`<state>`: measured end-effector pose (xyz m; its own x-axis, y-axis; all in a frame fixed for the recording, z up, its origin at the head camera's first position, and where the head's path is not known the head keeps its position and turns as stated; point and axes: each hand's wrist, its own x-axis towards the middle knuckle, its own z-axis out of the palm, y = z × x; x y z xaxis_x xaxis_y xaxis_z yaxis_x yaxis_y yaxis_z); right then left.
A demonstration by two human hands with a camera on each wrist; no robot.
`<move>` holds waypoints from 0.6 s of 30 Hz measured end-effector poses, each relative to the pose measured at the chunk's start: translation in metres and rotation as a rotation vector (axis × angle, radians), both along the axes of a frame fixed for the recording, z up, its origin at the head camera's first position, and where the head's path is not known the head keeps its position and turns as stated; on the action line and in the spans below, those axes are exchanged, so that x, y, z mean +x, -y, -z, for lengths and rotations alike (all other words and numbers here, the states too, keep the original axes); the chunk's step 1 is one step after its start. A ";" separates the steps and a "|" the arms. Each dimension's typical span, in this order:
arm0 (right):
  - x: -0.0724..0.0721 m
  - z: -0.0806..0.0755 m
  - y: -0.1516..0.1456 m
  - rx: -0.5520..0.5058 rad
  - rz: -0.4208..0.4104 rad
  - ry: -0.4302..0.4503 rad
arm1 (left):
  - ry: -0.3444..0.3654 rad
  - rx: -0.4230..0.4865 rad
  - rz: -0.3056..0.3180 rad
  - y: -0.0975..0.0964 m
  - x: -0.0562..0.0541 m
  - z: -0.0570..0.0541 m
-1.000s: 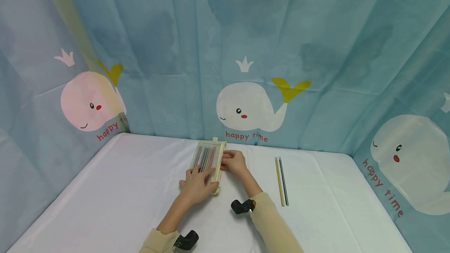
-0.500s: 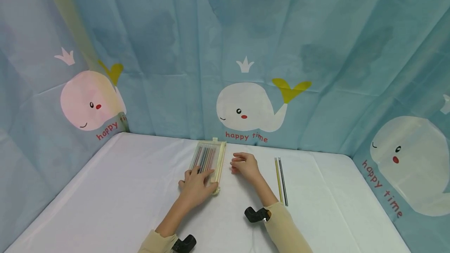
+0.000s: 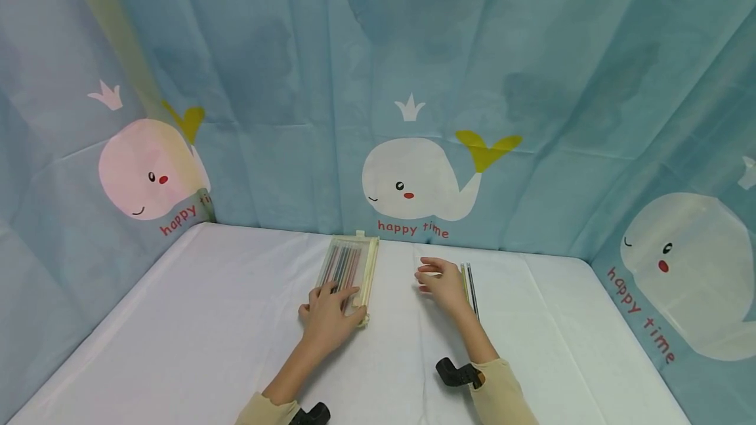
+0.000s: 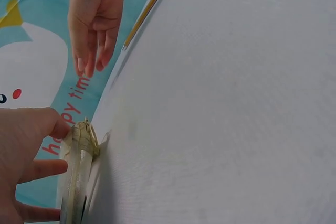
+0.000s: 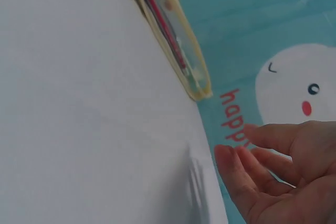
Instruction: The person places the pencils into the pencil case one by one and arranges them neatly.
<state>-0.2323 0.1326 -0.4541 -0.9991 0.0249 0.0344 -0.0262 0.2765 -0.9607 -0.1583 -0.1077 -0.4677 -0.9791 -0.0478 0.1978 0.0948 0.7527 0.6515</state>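
Observation:
A pale yellow see-through pencil case (image 3: 371, 262) lies on the table in the head view, with several coloured pencils (image 3: 342, 266) inside. My left hand (image 3: 331, 319) rests on its near end with spread fingers. In the left wrist view the thumb (image 4: 55, 124) touches the case beside the zip pull (image 4: 94, 139). To the right of the case, my right hand (image 3: 444, 286) is in the air with loosely bent fingers and nothing between them. A yellow pencil (image 3: 464, 274) and a black pencil (image 3: 473, 288) lie just beyond it, partly hidden by the hand and wrist.
A white cloth (image 3: 195, 320) covers the table. Behind it hangs a blue curtain (image 3: 266, 169) printed with whales, meeting the table's far edge close to the case. Black wrist cameras (image 3: 455, 372) stick out from both sleeves.
My right hand has left the pencil case's right edge and moved right, up to the two loose pencils, now partly covering them. The left hand has stayed on the case.

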 end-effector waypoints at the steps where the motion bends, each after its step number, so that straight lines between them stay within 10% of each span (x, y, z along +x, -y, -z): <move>1: 0.001 -0.001 -0.003 0.008 0.008 -0.004 | -0.004 0.003 -0.004 0.000 0.001 0.000; 18: 0.007 -0.013 -0.053 0.167 0.108 -0.050 | -0.025 0.020 -0.021 -0.002 0.002 0.002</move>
<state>-0.2249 0.1855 -0.4414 -0.9878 0.1220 0.0968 -0.0343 0.4358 -0.8994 -0.1565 -0.1057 -0.4697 -0.9726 -0.0723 0.2209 0.0957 0.7414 0.6642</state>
